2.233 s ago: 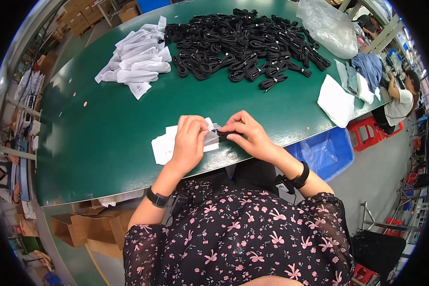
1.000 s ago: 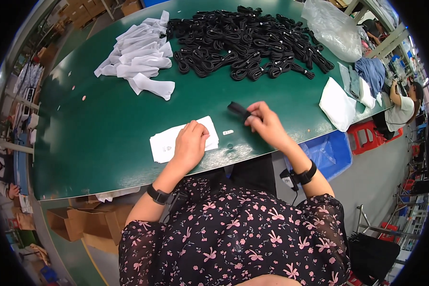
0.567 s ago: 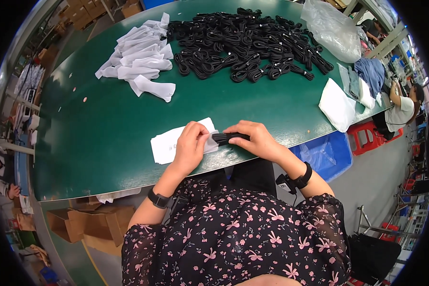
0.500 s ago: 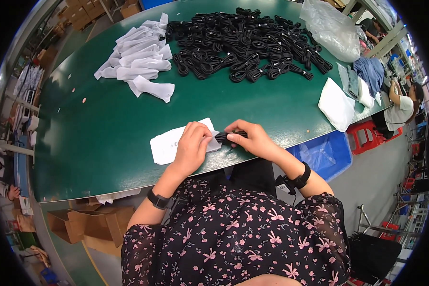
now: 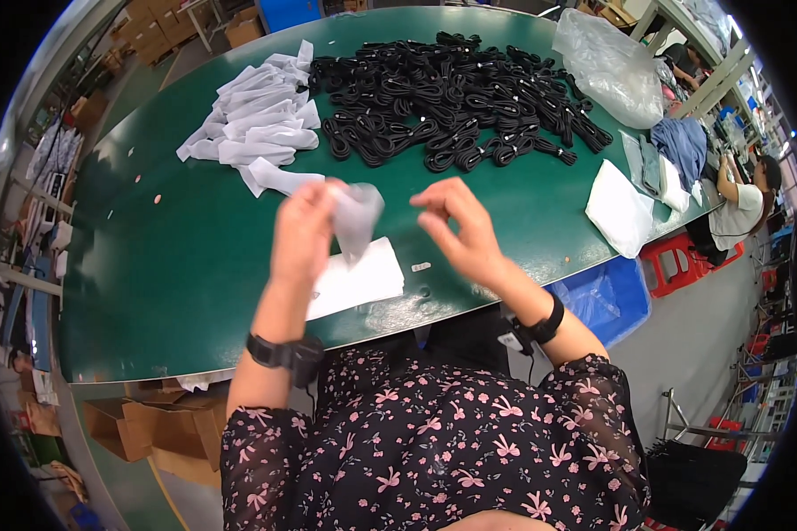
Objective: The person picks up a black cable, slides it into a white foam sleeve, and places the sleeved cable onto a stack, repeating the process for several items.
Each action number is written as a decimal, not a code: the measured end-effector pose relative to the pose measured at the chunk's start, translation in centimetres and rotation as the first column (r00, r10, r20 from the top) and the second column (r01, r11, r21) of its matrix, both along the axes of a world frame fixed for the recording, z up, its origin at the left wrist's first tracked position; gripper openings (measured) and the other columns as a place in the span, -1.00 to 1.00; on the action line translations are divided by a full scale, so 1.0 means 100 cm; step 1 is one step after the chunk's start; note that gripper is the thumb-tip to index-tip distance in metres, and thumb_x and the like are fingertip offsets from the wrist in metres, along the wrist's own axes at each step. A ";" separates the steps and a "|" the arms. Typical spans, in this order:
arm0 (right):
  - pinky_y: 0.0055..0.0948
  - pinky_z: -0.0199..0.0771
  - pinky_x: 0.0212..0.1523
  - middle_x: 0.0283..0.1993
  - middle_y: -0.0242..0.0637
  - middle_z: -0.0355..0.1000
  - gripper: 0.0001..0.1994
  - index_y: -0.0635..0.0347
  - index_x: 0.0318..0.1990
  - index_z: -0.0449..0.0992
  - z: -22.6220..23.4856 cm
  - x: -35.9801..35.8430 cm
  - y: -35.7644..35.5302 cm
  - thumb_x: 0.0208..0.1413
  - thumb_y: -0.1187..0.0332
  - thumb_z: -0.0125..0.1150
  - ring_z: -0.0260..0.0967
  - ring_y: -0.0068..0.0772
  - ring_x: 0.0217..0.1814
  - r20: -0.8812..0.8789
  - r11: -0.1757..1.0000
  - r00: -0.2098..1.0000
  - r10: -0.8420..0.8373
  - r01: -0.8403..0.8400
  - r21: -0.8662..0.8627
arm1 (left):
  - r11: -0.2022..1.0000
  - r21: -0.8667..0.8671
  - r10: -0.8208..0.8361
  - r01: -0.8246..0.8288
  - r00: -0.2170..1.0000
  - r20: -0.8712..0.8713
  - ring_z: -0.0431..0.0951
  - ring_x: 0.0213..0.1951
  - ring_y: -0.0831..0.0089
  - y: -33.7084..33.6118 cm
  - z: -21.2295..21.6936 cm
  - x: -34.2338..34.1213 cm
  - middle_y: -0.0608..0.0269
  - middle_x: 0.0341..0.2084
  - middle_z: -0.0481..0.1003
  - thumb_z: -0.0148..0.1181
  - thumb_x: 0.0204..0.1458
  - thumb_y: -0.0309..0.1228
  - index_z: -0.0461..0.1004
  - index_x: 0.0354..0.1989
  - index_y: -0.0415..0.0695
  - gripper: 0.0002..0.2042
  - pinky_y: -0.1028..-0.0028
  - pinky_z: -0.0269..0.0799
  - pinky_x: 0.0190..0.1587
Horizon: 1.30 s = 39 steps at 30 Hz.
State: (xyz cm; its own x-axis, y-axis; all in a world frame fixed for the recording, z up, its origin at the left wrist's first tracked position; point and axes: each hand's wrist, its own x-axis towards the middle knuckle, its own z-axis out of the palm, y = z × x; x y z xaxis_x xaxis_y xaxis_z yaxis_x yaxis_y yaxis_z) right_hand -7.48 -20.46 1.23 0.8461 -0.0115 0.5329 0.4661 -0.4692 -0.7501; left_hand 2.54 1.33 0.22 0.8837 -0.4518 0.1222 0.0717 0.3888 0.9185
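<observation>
My left hand (image 5: pixel 301 234) is closed on one end of a translucent whitish pouch (image 5: pixel 357 217). The pouch is smeared by motion and looks grey inside; what it contains cannot be made out. Below it lies a flat white stack of pouches or sheets (image 5: pixel 363 281) near the table's front edge. To the right, my right hand (image 5: pixel 463 232) is raised over the table with thumb and fingers apart and nothing between them. A heap of filled whitish pouches (image 5: pixel 257 115) lies beyond my left hand. Farther off spreads a large pile of coiled black cables (image 5: pixel 452 102).
A small pale strip (image 5: pixel 421 266) lies on the green table (image 5: pixel 195 265). Clear plastic sheeting (image 5: pixel 611 71) and a white bag (image 5: pixel 622 211) are at the right. A blue bin (image 5: pixel 607 305) and red stool (image 5: pixel 682 265) stand beside the table; a person sits at far right.
My hands have separated. The left has lifted the pouch up and away toward the far left, while the right has let go of the black cable bundle and risen slightly.
</observation>
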 end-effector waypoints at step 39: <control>-0.36 0.40 -0.38 -0.31 -0.25 0.44 -0.80 0.26 -0.07 0.43 -0.031 -0.046 -0.009 0.15 0.48 0.11 0.34 -0.36 -0.43 -0.148 0.868 0.977 0.155 -0.206 -0.453 | 0.787 0.550 -0.098 -0.279 0.824 0.558 0.42 -0.39 0.29 0.000 -0.037 -0.070 0.12 -0.45 0.39 0.15 0.00 -0.62 0.37 -0.37 -0.28 -0.92 0.42 0.35 -0.29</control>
State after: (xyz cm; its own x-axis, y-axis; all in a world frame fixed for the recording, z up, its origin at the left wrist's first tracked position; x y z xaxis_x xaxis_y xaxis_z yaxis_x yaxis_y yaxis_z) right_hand -12.11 -21.39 -1.88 0.8600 0.3728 0.3485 0.5081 -0.6895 -0.5163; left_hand -4.46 1.30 -3.44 0.7943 -0.5165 0.3200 -0.5018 -0.2607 0.8248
